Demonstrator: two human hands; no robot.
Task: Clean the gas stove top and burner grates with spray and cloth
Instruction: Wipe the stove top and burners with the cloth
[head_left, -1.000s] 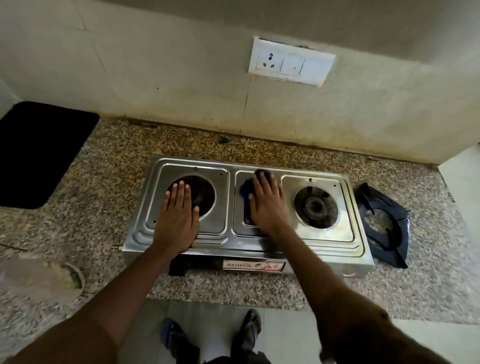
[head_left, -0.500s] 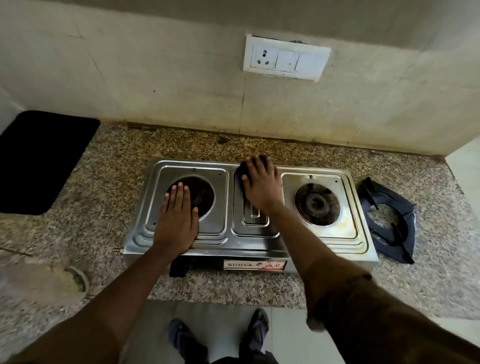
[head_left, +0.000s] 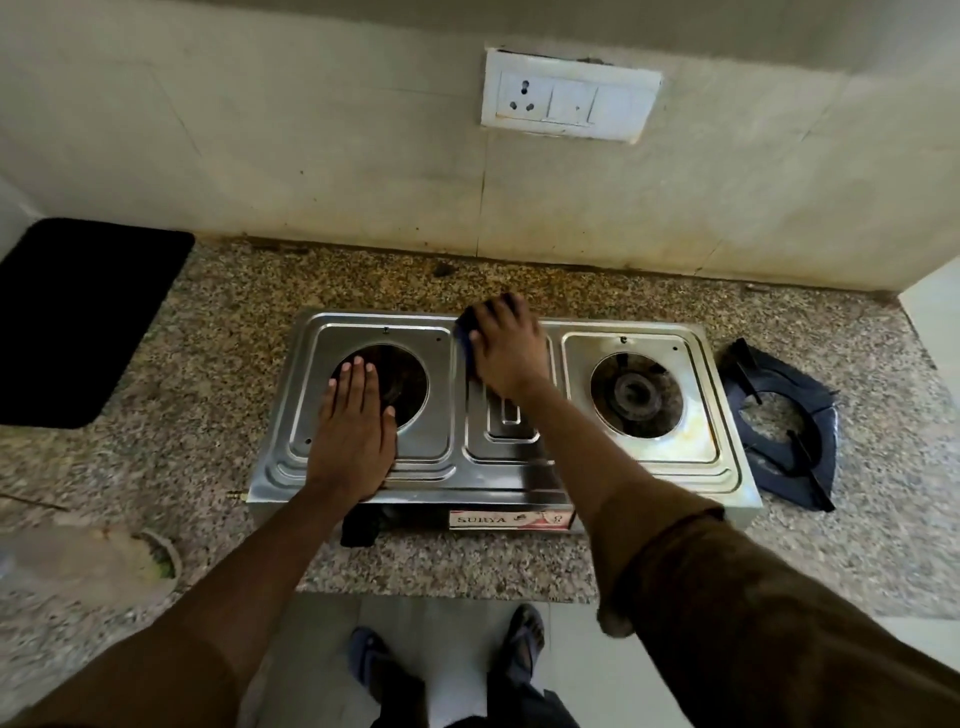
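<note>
Head view: right hand presses dark cloth on steel stove.

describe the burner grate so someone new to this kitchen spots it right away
Find the steel stove on the granite counter. Just off its right end lies the burner grate, flat on the counter. It is the only dark ring with prongs there.

Bare countertop lies open left of and behind the stove; on the right, stacked burner grates sit just beside it, blocking passage
</note>
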